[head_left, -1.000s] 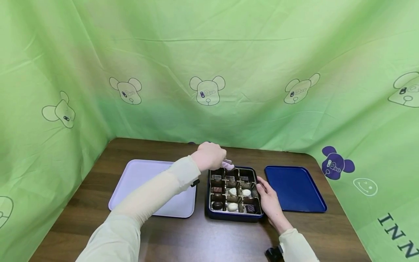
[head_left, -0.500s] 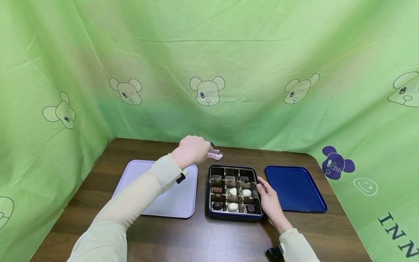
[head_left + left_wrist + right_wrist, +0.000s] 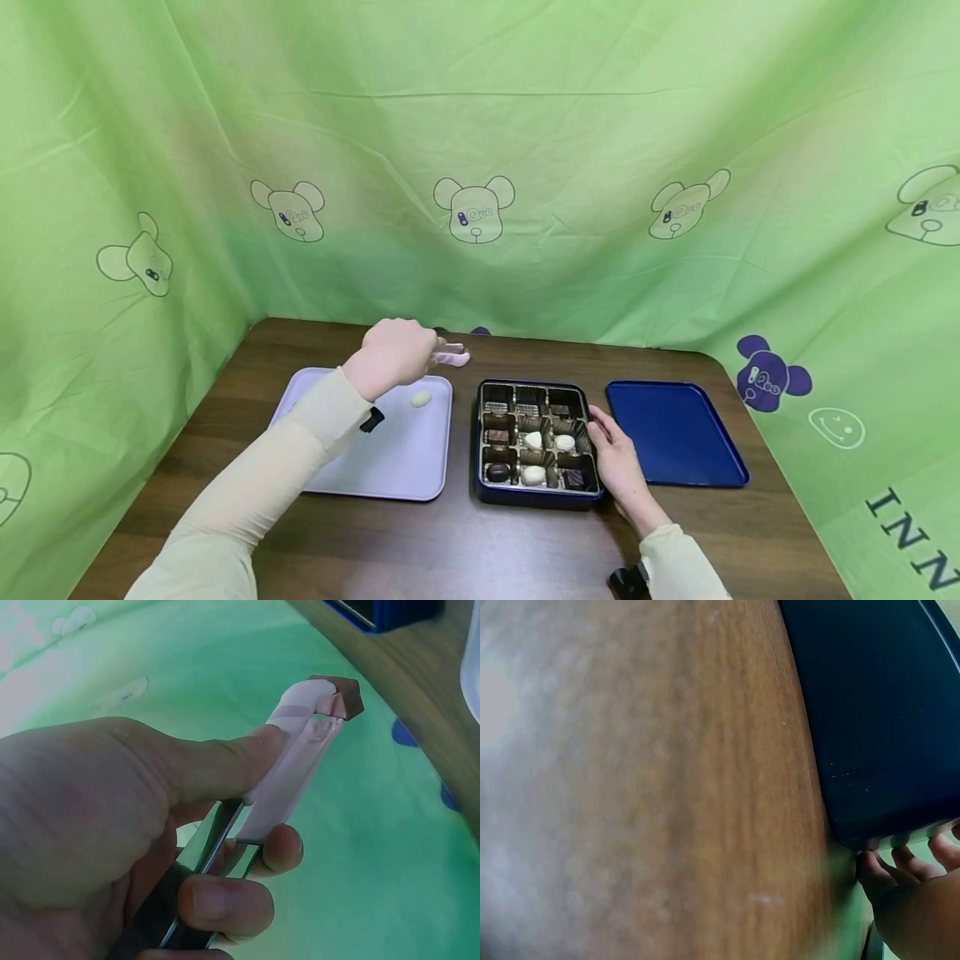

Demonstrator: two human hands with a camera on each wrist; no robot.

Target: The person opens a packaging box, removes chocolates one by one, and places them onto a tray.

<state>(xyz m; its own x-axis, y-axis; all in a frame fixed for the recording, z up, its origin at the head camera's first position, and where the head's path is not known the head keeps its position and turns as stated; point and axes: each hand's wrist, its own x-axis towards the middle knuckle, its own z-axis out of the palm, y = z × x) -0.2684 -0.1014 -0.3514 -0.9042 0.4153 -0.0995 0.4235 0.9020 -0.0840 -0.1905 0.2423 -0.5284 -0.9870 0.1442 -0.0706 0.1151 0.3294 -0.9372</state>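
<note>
My left hand (image 3: pixel 393 354) is raised near the far edge of the lilac tray (image 3: pixel 375 467), gripping metal tongs with pink tips (image 3: pixel 281 772). Pinched between those tips is a square brown chocolate (image 3: pixel 349 697), seen in the left wrist view. On the tray lies a cream-coloured oval chocolate (image 3: pixel 421 398). To the right stands a dark blue box (image 3: pixel 536 497) with a divided gold-and-black insert holding several dark and white chocolates. My right hand (image 3: pixel 622 471) rests against the box's right side, its fingertips pressed to the wall in the right wrist view.
A flat blue lid (image 3: pixel 675 433) lies right of the box on the brown wooden table (image 3: pixel 480 550). Green cloth (image 3: pixel 480 283) with bear-head prints hangs behind the table and on both sides.
My left hand has moved left with the tongs, away from the box's far compartments and toward the tray, uncovering the cream-coloured chocolate there. My right hand and the box have stayed put.
</note>
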